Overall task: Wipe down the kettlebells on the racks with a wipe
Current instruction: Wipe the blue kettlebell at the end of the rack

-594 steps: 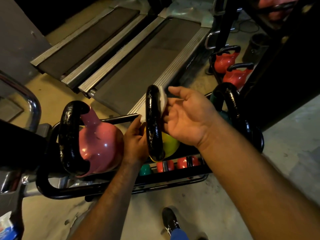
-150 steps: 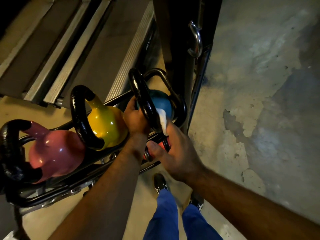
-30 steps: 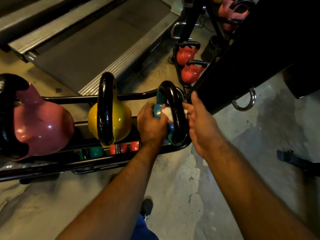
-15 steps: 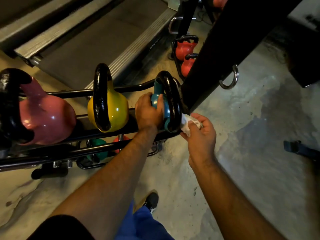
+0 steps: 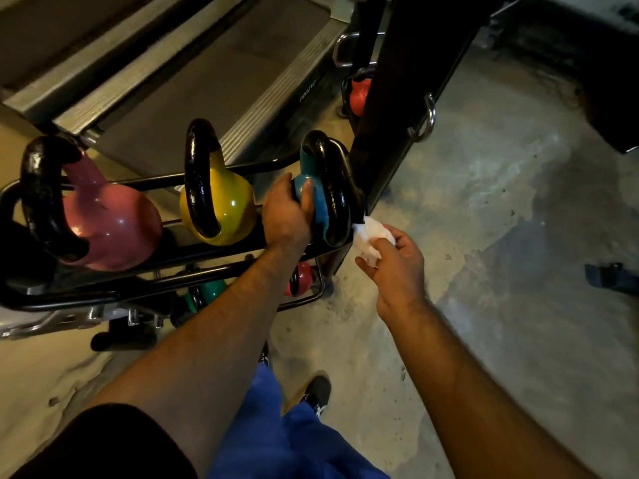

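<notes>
Head view: nearest, the right hand (image 5: 397,264) pinches a crumpled white wipe (image 5: 371,238) at the rack's (image 5: 103,295) right end. Beyond it, the left hand (image 5: 287,212) grips the teal kettlebell (image 5: 320,202), with yellow (image 5: 224,205) and pink (image 5: 110,223) kettlebells alongside on the top shelf.

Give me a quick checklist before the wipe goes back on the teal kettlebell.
1. Wipe in hand: ok, right hand pinches the white wipe.
2. Bell steadied: ok, left hand grips the teal kettlebell.
3. Wipe touching the black handle: cannot tell, its corner sits right at the handle's lower end.
4. Bell seated on top rack: ok.
5. Wipe still clean or damp: cannot tell.
</notes>
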### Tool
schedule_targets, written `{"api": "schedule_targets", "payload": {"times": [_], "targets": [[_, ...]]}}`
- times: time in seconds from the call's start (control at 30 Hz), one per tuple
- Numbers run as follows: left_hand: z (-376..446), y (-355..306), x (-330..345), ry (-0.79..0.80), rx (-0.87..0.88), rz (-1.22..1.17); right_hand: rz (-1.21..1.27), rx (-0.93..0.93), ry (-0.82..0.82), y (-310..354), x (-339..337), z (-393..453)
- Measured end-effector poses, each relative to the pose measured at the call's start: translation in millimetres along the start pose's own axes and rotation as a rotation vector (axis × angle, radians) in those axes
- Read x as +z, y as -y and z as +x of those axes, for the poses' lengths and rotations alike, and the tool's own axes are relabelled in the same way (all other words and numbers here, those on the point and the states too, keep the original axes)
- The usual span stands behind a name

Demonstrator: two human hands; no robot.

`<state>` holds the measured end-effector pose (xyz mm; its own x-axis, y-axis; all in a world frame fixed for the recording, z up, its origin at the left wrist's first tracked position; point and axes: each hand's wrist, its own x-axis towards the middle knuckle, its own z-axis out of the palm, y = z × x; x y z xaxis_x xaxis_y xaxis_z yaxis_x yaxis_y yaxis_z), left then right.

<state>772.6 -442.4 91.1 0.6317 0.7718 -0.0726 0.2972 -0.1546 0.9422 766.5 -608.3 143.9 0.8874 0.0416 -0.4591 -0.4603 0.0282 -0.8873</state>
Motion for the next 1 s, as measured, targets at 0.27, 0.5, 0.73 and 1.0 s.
{"api": "schedule_targets", "payload": {"times": [0.27, 0.5, 0.73, 1.0], "targets": [[-4, -1, -5, 0.030, -0.113, -0.055, 0.033, 0.019, -0.031, -8, 2, -9], [-34, 3, -31, -0.010, 0.014, 0.117, -0.038, 0.062, -0.114, -42, 3, -36], [-31, 28, -41, 0.156, 0.172, 0.115, -0.077, 0.019, -0.156, -52, 31, -52], [-3, 22, -20, 0.353, 0.107, 0.172, -0.068, -0.007, -0.240, -49, 37, -50]]}}
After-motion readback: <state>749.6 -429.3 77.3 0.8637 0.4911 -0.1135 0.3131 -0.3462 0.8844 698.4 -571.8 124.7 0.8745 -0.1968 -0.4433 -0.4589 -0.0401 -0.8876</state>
